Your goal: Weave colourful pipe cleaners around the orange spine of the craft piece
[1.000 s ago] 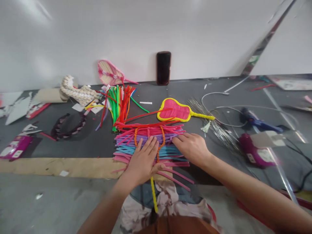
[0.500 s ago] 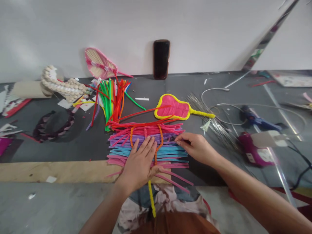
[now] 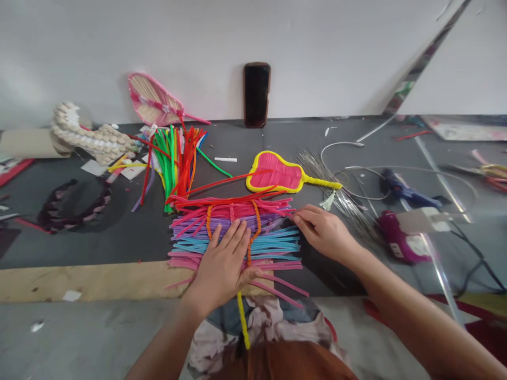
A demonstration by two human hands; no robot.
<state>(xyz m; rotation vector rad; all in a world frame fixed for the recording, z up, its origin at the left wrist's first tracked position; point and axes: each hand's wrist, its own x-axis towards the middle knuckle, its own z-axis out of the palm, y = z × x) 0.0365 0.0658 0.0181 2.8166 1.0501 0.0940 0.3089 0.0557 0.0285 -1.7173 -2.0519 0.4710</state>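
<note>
Pipe cleaners lie at the table's near edge, centre, banded by colour, probably to keep shades apart. Orange outline on top. Left hand flat over both, fingers slightly apart, likely to stop rows sliding. Right hand curled, fingertips at the strands' right ends; cannot tell whether one is pinched.
</note>
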